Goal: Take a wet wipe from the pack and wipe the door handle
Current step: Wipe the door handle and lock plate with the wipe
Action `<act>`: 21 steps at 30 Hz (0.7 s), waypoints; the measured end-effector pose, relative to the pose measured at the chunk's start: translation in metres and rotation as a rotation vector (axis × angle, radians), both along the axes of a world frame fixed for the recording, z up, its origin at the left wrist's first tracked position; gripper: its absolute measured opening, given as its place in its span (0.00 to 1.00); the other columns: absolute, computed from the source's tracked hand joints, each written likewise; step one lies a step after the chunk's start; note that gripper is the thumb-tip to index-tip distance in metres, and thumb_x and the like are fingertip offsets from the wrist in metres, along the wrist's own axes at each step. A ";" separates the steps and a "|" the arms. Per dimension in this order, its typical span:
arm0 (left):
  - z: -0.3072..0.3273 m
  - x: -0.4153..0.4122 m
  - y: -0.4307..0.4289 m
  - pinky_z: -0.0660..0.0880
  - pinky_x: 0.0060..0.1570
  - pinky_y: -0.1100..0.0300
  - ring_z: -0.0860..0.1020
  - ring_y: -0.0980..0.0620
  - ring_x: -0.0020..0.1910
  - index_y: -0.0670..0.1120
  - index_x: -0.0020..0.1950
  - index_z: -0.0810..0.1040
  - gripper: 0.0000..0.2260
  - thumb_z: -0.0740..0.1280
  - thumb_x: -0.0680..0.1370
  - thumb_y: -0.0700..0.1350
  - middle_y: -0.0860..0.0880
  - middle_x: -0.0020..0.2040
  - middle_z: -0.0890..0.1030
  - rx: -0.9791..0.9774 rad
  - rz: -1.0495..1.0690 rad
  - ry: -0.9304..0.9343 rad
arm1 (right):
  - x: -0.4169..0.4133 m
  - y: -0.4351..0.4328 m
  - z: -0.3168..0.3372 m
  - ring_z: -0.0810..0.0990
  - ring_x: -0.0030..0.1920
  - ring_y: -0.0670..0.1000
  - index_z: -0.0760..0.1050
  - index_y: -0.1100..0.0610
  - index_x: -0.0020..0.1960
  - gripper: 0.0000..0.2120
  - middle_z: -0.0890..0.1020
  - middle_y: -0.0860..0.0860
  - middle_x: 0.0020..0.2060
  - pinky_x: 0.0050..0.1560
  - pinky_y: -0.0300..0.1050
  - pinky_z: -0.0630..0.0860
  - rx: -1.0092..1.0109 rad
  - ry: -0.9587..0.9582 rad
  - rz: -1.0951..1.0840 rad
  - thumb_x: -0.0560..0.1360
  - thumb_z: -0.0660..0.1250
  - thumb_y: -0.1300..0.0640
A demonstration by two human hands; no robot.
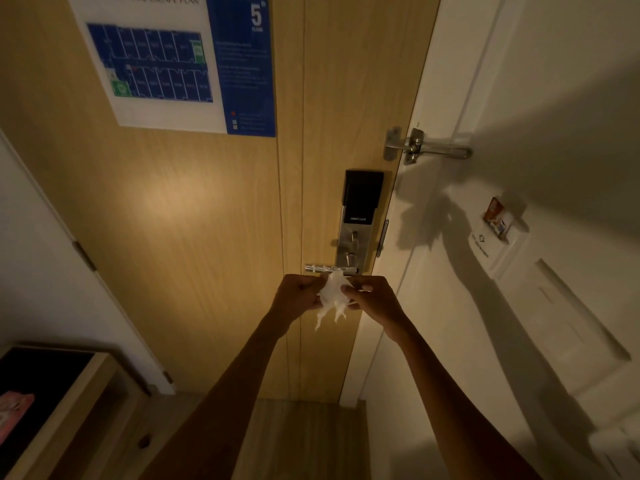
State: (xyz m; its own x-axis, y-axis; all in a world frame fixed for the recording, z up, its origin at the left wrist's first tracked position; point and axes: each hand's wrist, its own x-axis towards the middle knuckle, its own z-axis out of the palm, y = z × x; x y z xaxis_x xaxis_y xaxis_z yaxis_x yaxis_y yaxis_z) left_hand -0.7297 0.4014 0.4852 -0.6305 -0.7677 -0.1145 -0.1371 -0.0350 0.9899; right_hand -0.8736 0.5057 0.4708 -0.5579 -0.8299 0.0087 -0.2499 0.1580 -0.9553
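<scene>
Both hands, left hand [300, 292] and right hand [370, 295], are pinching the crumpled wet wipe [333, 293] between them, just below the door handle [329, 268]; wiping is seemingly starting; next, it needs pressing along the lever.

A: What carries the things here?

B: The wooden door [207, 220]. On it are fixed the door handle [317, 268], a smart lock [360, 216] just above the handle, and a fire escape plan [166, 60] near the top.

A: And at the lower left?

B: A wooden shelf [86, 386], with something pink [14, 414] on it; what it is, I cannot tell.
</scene>
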 end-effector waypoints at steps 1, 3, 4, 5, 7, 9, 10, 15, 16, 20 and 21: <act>0.003 -0.001 0.000 0.83 0.44 0.55 0.85 0.45 0.44 0.39 0.52 0.82 0.16 0.64 0.79 0.51 0.39 0.49 0.85 0.056 -0.018 -0.011 | 0.000 0.001 0.001 0.85 0.44 0.49 0.79 0.59 0.59 0.13 0.84 0.53 0.48 0.45 0.45 0.83 -0.001 -0.016 0.018 0.75 0.70 0.58; 0.008 0.001 -0.002 0.83 0.44 0.55 0.85 0.45 0.45 0.40 0.55 0.81 0.19 0.59 0.80 0.55 0.42 0.48 0.85 0.202 -0.045 -0.002 | 0.000 0.001 0.001 0.86 0.44 0.49 0.79 0.59 0.59 0.14 0.84 0.53 0.48 0.44 0.43 0.83 -0.016 -0.032 0.024 0.75 0.71 0.56; 0.010 0.003 -0.003 0.83 0.43 0.56 0.84 0.45 0.45 0.41 0.56 0.80 0.17 0.60 0.80 0.53 0.42 0.49 0.84 0.266 -0.059 0.020 | 0.001 0.001 0.002 0.86 0.43 0.49 0.79 0.59 0.58 0.14 0.84 0.52 0.47 0.43 0.42 0.83 -0.024 -0.040 0.015 0.74 0.71 0.56; 0.011 0.005 -0.004 0.83 0.43 0.57 0.84 0.45 0.46 0.40 0.57 0.79 0.15 0.63 0.79 0.49 0.42 0.51 0.84 0.284 -0.086 0.042 | 0.001 0.001 0.002 0.86 0.42 0.49 0.80 0.59 0.57 0.13 0.84 0.52 0.46 0.42 0.41 0.82 -0.030 -0.047 0.002 0.74 0.71 0.56; 0.008 0.008 -0.006 0.82 0.44 0.59 0.84 0.48 0.48 0.38 0.58 0.79 0.13 0.67 0.77 0.44 0.41 0.54 0.83 0.133 -0.163 0.038 | 0.002 0.000 0.003 0.86 0.41 0.49 0.81 0.60 0.54 0.10 0.84 0.52 0.44 0.42 0.41 0.83 -0.039 -0.053 -0.015 0.75 0.70 0.57; 0.000 0.009 -0.010 0.82 0.45 0.56 0.84 0.49 0.47 0.38 0.55 0.81 0.11 0.70 0.75 0.40 0.40 0.53 0.84 -0.063 -0.189 0.021 | 0.002 -0.002 0.002 0.86 0.42 0.49 0.81 0.61 0.53 0.09 0.85 0.53 0.44 0.44 0.44 0.83 -0.052 -0.040 -0.017 0.74 0.71 0.58; -0.003 0.009 -0.012 0.82 0.46 0.52 0.84 0.48 0.47 0.38 0.53 0.82 0.09 0.71 0.74 0.39 0.40 0.51 0.84 -0.143 -0.160 0.005 | 0.003 -0.003 0.002 0.86 0.42 0.49 0.81 0.61 0.53 0.09 0.85 0.54 0.45 0.44 0.46 0.83 -0.055 -0.030 -0.018 0.74 0.71 0.59; -0.009 0.009 -0.020 0.79 0.45 0.58 0.82 0.54 0.41 0.46 0.45 0.86 0.08 0.75 0.70 0.48 0.52 0.40 0.84 -0.336 0.146 -0.265 | 0.001 -0.006 0.000 0.86 0.42 0.50 0.81 0.60 0.56 0.12 0.85 0.54 0.45 0.43 0.48 0.84 -0.054 0.032 -0.055 0.73 0.72 0.60; -0.009 0.008 -0.020 0.79 0.44 0.59 0.81 0.54 0.40 0.46 0.44 0.86 0.08 0.75 0.70 0.49 0.52 0.38 0.84 -0.334 0.168 -0.298 | 0.001 -0.006 -0.001 0.85 0.43 0.49 0.81 0.60 0.56 0.12 0.85 0.53 0.46 0.42 0.47 0.84 -0.053 0.042 -0.066 0.73 0.72 0.60; -0.005 0.009 -0.017 0.82 0.36 0.58 0.84 0.51 0.32 0.40 0.45 0.85 0.08 0.75 0.70 0.43 0.45 0.37 0.85 -0.125 0.117 -0.173 | 0.005 -0.009 -0.006 0.86 0.40 0.47 0.81 0.59 0.55 0.11 0.85 0.53 0.45 0.39 0.42 0.83 -0.051 0.099 -0.054 0.73 0.72 0.58; -0.002 0.010 -0.016 0.81 0.33 0.60 0.84 0.51 0.31 0.38 0.46 0.84 0.08 0.75 0.70 0.41 0.43 0.38 0.85 -0.051 0.099 -0.115 | 0.006 -0.009 -0.007 0.86 0.39 0.47 0.81 0.59 0.54 0.11 0.85 0.53 0.44 0.40 0.42 0.83 -0.045 0.105 -0.040 0.73 0.72 0.58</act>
State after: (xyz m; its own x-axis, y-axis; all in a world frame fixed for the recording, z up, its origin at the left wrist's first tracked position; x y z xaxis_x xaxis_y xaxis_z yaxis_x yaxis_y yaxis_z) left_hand -0.7200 0.3855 0.4830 -0.5364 -0.8322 -0.1405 -0.2481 -0.0037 0.9687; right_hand -0.8676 0.4964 0.4634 -0.5846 -0.8044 0.1057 -0.3437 0.1275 -0.9304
